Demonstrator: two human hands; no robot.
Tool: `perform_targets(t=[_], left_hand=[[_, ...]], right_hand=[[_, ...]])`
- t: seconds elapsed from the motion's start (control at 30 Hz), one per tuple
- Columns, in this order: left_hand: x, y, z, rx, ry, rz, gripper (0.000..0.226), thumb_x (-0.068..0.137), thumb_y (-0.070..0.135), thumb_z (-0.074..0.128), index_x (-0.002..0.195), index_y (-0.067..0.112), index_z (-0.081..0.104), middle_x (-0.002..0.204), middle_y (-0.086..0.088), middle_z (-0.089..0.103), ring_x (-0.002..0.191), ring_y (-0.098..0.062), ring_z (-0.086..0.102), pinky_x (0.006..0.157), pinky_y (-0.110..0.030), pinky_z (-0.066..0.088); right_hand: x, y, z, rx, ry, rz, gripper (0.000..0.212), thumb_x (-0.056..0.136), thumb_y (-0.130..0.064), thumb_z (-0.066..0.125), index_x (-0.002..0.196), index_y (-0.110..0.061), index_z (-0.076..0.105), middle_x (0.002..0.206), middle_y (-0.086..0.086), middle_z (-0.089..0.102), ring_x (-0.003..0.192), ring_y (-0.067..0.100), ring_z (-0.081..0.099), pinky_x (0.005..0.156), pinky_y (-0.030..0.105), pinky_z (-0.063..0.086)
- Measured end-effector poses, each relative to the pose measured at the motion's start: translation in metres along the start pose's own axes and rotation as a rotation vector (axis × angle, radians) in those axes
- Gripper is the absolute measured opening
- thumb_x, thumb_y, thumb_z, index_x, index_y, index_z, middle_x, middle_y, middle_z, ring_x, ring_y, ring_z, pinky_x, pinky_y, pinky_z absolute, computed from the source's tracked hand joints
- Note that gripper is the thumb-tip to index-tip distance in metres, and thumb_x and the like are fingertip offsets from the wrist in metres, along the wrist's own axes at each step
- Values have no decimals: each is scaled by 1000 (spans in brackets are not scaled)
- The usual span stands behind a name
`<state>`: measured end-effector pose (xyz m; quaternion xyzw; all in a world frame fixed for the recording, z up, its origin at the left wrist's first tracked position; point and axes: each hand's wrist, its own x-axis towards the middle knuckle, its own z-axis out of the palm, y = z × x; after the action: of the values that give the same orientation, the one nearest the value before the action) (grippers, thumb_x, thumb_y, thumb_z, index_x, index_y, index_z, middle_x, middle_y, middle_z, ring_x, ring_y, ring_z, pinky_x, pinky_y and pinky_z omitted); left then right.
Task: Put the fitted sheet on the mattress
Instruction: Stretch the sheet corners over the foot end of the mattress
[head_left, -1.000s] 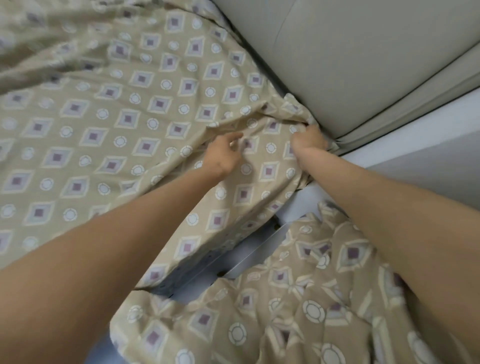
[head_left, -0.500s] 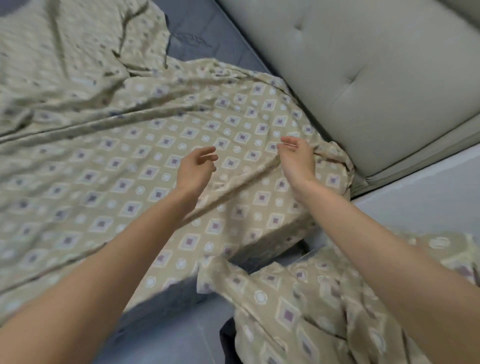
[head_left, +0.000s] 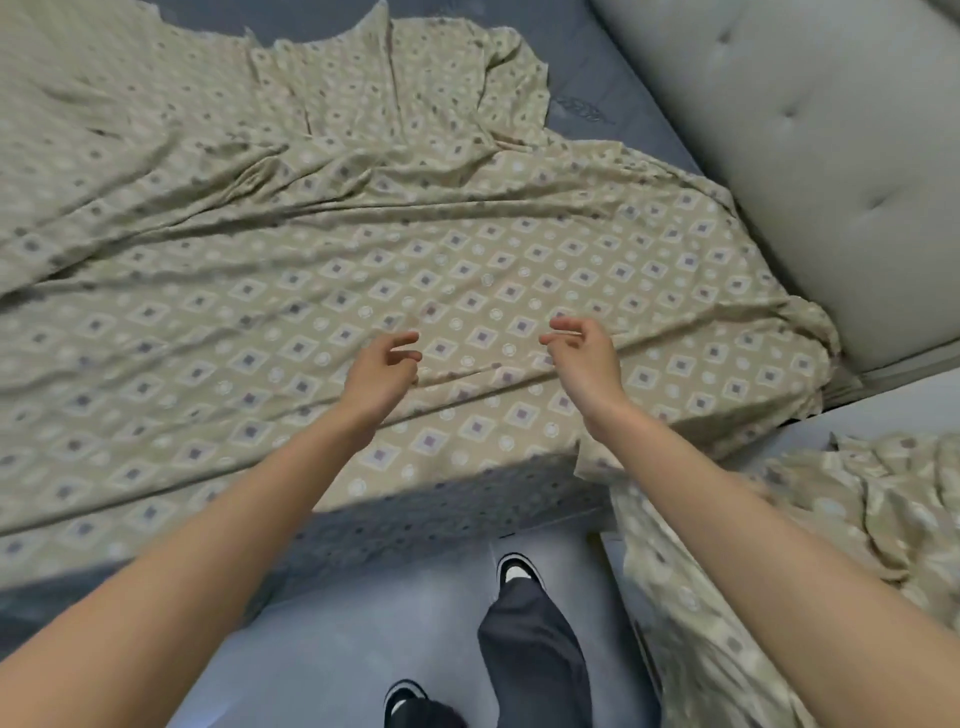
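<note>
The beige fitted sheet (head_left: 291, 291) with a diamond-and-circle print lies rumpled over most of the blue-grey mattress (head_left: 613, 130). Its near right corner sits over the mattress corner by the headboard, and the sheet's edge hangs down the near side. Bare mattress shows at the far right and far top. My left hand (head_left: 382, 371) and my right hand (head_left: 584, 358) hover just above the sheet near its front edge, palms facing each other. Their fingers are loosely curled and hold nothing.
A padded grey headboard (head_left: 810, 156) stands along the right. More cloth of the same print (head_left: 779, 545) lies heaped on the pale floor (head_left: 363, 623) at the lower right. My legs and dark shoes (head_left: 519, 571) stand close to the bed's side.
Both hands let go of the sheet's corner by the headboard and drew back toward me. The view has pulled away and up, showing more of the bed and my feet.
</note>
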<state>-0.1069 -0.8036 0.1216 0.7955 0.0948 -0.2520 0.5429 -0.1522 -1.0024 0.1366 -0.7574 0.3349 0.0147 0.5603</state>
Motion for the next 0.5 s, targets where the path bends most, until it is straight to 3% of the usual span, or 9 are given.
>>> perform_targets(t=[0.13,0.2,0.33,0.5], left_hand=[[-2,-41,-32,-10,8,-79,39,97,14,44,135,22,47,124,-5,57,104,-21,60,94,-35,46],[4,-64,-41,-2,4,-121,41,97,17,46,138,23,45,120,-6,59,104,-22,60,91,-35,48],[24,-99,-34,39,-24,-201,50,93,15,49,141,26,38,92,-3,63,77,-17,62,73,-31,50],[64,-135,-3,154,-101,-207,71,92,14,50,149,36,14,88,-7,68,63,-24,65,68,-37,58]], right_hand=[[-7,18,40,-146,-89,31,24,97,-17,45,120,-18,52,117,2,60,86,11,55,69,25,43],[-3,31,60,-230,-129,27,26,97,-17,46,123,-18,52,107,1,60,71,7,53,60,24,42],[20,61,87,-393,-208,10,32,96,-13,42,125,-24,51,74,-4,52,59,12,48,53,27,39],[66,102,106,-648,-343,7,57,92,-5,38,138,-38,34,65,4,54,55,22,50,53,32,39]])
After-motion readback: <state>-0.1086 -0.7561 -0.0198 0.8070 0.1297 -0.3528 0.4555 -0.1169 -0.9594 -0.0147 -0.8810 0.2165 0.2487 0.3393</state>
